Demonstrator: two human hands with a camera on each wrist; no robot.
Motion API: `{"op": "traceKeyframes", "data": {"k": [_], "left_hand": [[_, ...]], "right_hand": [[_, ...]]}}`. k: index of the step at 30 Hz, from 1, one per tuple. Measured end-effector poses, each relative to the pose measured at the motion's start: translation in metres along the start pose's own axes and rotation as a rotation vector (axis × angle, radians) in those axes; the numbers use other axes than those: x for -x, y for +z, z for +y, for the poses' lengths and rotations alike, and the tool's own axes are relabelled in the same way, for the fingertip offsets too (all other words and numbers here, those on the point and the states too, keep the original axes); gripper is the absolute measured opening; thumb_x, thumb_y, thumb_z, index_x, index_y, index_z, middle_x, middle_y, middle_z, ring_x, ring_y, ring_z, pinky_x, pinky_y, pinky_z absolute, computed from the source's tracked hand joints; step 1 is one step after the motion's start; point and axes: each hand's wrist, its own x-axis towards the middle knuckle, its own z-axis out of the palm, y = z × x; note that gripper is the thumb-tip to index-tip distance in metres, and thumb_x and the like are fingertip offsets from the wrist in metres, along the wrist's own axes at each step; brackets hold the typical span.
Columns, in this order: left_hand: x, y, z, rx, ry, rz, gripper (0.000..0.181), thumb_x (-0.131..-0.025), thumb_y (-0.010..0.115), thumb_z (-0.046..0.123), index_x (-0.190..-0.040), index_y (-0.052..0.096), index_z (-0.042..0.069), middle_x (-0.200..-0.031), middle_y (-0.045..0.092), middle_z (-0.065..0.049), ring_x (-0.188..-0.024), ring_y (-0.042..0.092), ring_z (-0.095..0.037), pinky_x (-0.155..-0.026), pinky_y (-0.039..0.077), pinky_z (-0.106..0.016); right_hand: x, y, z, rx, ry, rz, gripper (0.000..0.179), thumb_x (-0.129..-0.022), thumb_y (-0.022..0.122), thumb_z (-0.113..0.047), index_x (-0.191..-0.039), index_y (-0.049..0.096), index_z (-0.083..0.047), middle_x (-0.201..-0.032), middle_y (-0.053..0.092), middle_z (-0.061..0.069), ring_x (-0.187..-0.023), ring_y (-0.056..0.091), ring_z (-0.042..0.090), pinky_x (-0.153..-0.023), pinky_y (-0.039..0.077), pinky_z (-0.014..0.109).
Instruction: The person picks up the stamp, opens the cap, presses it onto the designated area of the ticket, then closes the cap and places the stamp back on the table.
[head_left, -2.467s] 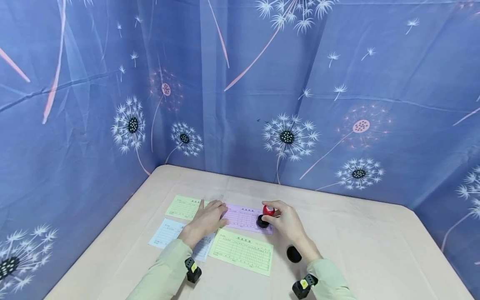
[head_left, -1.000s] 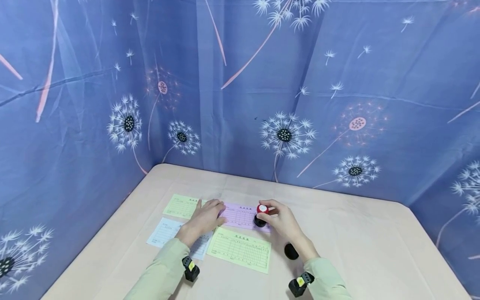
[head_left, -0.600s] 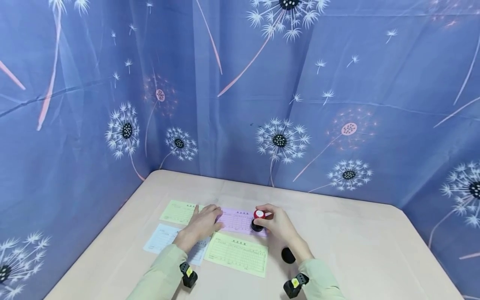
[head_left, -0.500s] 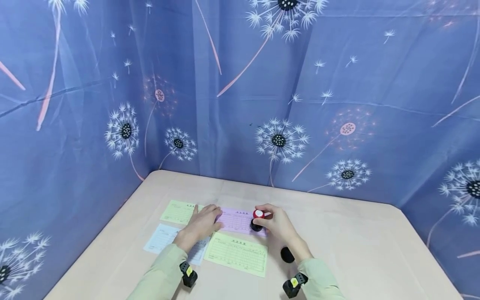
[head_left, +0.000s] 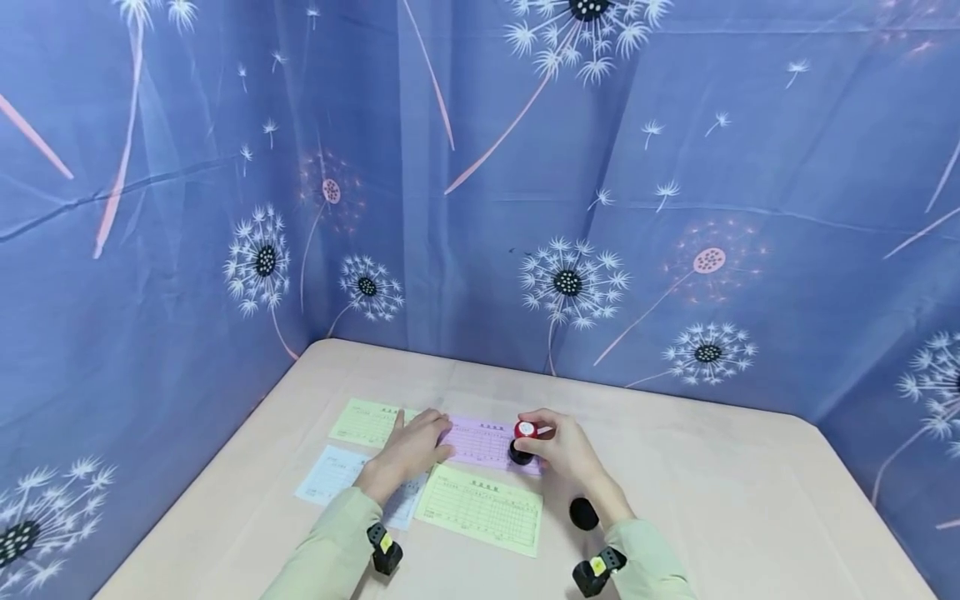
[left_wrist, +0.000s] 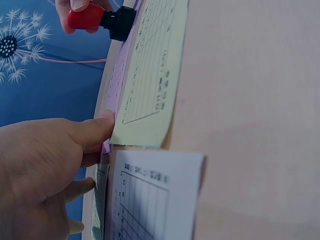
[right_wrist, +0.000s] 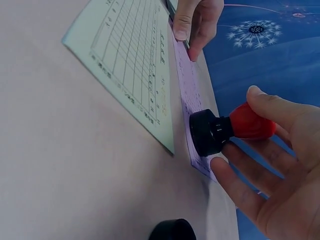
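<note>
My right hand [head_left: 564, 446] holds a stamp [right_wrist: 252, 122] by its red knob, thumb on one side and fingers on the other. The stamp's black round base stands on the right end of a purple printed slip [head_left: 480, 442]. At that slip's left end rests my left hand [head_left: 411, 446], fingers spread and thumb tip [left_wrist: 105, 122] on the paper. A green slip [head_left: 480, 508] lies just in front of the purple one. Partly under the left hand and forearm in the head view are a second green slip [head_left: 360, 422] and blue-white slips [head_left: 330, 475].
A round black cap [head_left: 583, 513] lies on the table by the right forearm. The pale tabletop [head_left: 712, 500] runs back to blue dandelion-print curtains [head_left: 480, 275] behind and at both sides. Each wrist wears a small black camera [head_left: 386, 550].
The stamp leaned to the right at first and now stands more upright on the purple slip, still in my right hand. The left hand stays in place; the head view shifts slightly.
</note>
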Motion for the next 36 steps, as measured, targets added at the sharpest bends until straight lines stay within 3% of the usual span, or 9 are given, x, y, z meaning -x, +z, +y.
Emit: {"op": "traceKeyframes", "data": {"k": [10, 16, 20, 28, 36], "left_hand": [[-0.002, -0.005, 0.004, -0.022, 0.003, 0.001, 0.049, -0.097, 0.063, 0.037, -0.137, 0.058, 0.01, -0.148, 0.051, -0.004, -0.145, 0.038, -0.025, -0.12, 0.01, -0.067], [-0.003, -0.005, 0.004, -0.024, 0.002, 0.002, 0.048, -0.097, 0.062, 0.037, -0.137, 0.058, 0.011, -0.147, 0.051, -0.004, -0.143, 0.04, -0.025, -0.12, 0.01, -0.067], [-0.003, -0.004, 0.004, -0.015, -0.004, 0.003, 0.048, -0.097, 0.063, 0.037, -0.137, 0.059, 0.011, -0.147, 0.051, -0.004, -0.143, 0.04, -0.025, -0.12, 0.009, -0.067], [-0.003, 0.0, 0.002, -0.012, -0.014, 0.01, 0.049, -0.096, 0.063, 0.04, -0.137, 0.059, 0.013, -0.148, 0.051, -0.004, -0.146, 0.036, -0.028, -0.12, 0.009, -0.069], [-0.003, 0.002, 0.005, -0.001, -0.058, 0.054, 0.049, -0.092, 0.069, 0.038, -0.132, 0.063, 0.011, -0.145, 0.054, -0.003, -0.147, 0.033, -0.034, -0.12, 0.005, -0.068]], "right_hand": [[-0.001, -0.007, -0.005, 0.05, -0.056, 0.014, 0.043, -0.08, 0.082, -0.015, -0.12, 0.069, -0.007, -0.11, 0.072, 0.008, -0.085, 0.067, 0.016, -0.065, 0.055, 0.024], [0.004, -0.025, -0.012, -0.084, -0.069, 0.097, 0.043, -0.082, 0.081, -0.015, -0.123, 0.068, -0.007, -0.109, 0.071, 0.015, -0.079, 0.069, 0.014, -0.063, 0.06, 0.036], [0.008, -0.031, -0.012, -0.124, -0.093, 0.096, 0.044, -0.084, 0.079, -0.017, -0.125, 0.066, -0.007, -0.111, 0.069, 0.018, -0.081, 0.07, 0.012, -0.067, 0.062, 0.042], [0.016, -0.035, -0.01, -0.202, -0.074, 0.1, 0.043, -0.086, 0.078, -0.02, -0.127, 0.066, -0.01, -0.113, 0.067, 0.017, -0.086, 0.072, 0.013, -0.07, 0.062, 0.045], [0.022, -0.036, -0.006, -0.253, -0.102, 0.111, 0.043, -0.086, 0.078, -0.02, -0.125, 0.066, -0.006, -0.11, 0.069, 0.018, -0.081, 0.071, 0.009, -0.065, 0.062, 0.036]]}}
